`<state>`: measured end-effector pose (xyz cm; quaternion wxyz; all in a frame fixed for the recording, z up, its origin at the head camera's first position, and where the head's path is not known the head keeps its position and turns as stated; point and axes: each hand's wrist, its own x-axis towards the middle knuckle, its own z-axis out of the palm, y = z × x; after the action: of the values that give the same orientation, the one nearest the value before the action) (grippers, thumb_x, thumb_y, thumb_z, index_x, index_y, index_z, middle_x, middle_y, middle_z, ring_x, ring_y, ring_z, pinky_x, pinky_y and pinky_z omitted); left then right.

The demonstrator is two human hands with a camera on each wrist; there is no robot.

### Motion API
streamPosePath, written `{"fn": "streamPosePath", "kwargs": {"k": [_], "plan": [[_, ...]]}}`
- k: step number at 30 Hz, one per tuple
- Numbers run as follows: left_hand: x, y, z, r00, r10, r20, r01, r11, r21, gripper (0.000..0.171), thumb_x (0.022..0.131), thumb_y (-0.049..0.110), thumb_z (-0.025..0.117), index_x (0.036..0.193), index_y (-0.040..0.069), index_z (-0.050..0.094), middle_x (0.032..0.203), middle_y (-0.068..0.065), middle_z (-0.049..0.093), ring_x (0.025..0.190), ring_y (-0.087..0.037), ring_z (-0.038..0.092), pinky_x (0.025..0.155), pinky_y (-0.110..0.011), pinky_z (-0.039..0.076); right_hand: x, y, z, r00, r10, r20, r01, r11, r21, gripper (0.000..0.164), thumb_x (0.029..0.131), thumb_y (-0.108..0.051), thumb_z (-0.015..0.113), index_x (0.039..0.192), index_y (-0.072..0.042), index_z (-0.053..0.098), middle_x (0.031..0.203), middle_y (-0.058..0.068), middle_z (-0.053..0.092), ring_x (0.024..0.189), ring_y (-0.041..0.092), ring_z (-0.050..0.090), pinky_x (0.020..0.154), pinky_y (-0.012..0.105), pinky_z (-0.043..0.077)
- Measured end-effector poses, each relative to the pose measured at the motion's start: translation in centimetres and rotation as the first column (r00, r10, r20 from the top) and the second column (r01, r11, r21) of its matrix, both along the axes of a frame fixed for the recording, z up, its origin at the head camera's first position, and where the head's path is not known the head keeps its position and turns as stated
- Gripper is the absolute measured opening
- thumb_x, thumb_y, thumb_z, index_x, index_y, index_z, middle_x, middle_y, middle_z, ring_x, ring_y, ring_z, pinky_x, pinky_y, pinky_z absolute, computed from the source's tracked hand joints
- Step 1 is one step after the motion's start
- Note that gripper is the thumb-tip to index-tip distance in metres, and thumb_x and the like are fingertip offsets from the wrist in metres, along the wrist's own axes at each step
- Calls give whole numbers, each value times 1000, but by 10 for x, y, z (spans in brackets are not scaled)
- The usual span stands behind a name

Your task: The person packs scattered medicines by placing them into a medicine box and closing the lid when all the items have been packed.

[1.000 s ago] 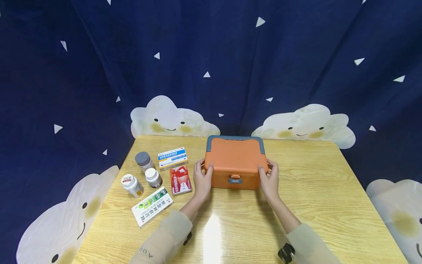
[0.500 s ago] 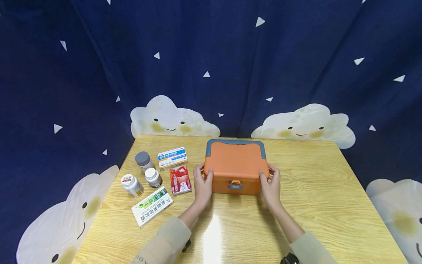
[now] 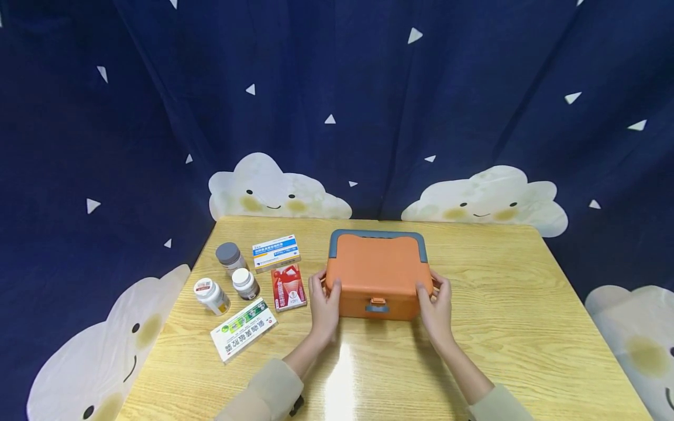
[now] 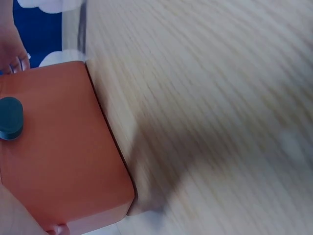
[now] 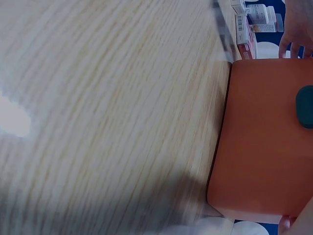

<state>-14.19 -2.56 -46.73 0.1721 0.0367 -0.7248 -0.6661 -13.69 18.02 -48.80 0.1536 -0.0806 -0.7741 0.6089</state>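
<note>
An orange storage box (image 3: 380, 263) with a blue-grey lid trim and a front latch (image 3: 377, 305) sits on the wooden table, its lid down. My left hand (image 3: 325, 305) grips its left side, thumb at the front corner of the lid and fingers along the side. On the opposite side my right hand (image 3: 436, 305) holds it the same way. In the left wrist view the front of the box (image 4: 63, 147) fills the lower left, its bottom edge along the tabletop. The right wrist view shows that front face (image 5: 264, 137) too, with the dark latch at the edge.
Left of the box lie a red medicine box (image 3: 288, 287), a blue-and-white box (image 3: 276, 252) and a green-and-white box (image 3: 244, 330). Beside them stand a grey-capped bottle (image 3: 229, 255) and two white-capped bottles (image 3: 245, 283). A dark blue curtain (image 3: 337, 105) hangs behind the table.
Both hands have drawn the orange box toward the front of the table, keeping their grip on its sides. The medicine boxes and bottles have stayed in place.
</note>
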Motion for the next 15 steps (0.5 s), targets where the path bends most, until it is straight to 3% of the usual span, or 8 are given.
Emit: {"fn": "streamPosePath", "kwargs": {"k": [8,15], "plan": [[-6,-2,-34,1000,-9,17,9,1000,13,36,89,10,55,120,-3,43,116,-15,43,101,-25,50,83,-27,47,19,-10,27,1000,-4,-22,4,1000,8,43,93,-7,47,129,10,33,118,22,40,89,7,42,70,10,38],[0,-1,-40,993,16,-120,-19,999,-27,35,88,18,54,116,-2,45,111,-15,43,95,-25,50,80,-29,48,26,-12,29,999,-16,-31,16,1000,22,42,92,-6,48,129,10,34,115,21,42,89,8,42,72,11,38]]}}
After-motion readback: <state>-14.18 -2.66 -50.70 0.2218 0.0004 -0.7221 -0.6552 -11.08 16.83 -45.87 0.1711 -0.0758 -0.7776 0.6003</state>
